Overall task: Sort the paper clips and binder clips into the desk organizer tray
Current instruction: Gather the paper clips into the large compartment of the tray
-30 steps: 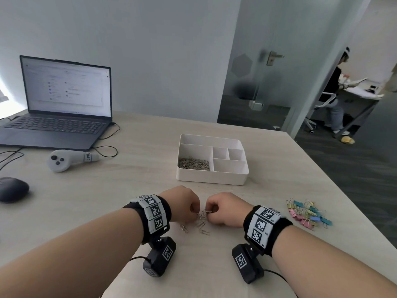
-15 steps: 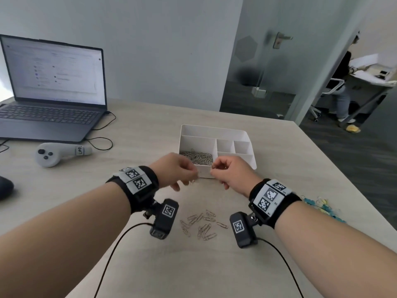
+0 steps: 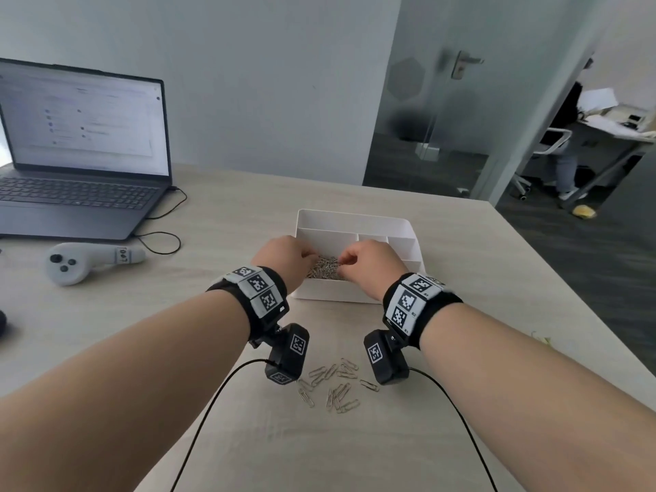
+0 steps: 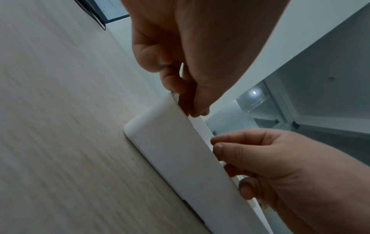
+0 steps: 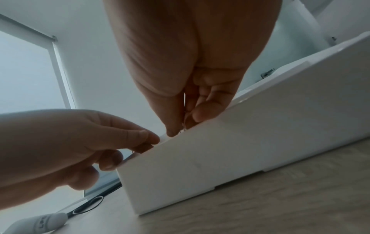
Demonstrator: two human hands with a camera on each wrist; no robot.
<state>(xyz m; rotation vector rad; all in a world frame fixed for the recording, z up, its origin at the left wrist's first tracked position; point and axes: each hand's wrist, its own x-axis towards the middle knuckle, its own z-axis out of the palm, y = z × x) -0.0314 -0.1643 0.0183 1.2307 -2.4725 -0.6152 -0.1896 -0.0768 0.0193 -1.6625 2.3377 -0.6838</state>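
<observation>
Both my hands hang over the tray (image 3: 355, 221): left hand (image 3: 284, 257) fingers bunched, right hand (image 3: 369, 261) pinching; I can't tell what they hold.

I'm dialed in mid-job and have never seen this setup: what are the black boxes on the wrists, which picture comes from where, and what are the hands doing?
No robot here: a person's bare hands, with a small camera strapped under each wrist. The wide picture comes from a head camera; the other two look up along each hand.

The left hand and right hand are over the big compartment of the white organizer tray, above its pile of paper clips. Fingers are pinched together; the right wrist view hints at thin wire between them, but the left hand's hold is unclear.

Loose paper clips lie nearer on the table. A laptop and a grey controller sit left.
</observation>
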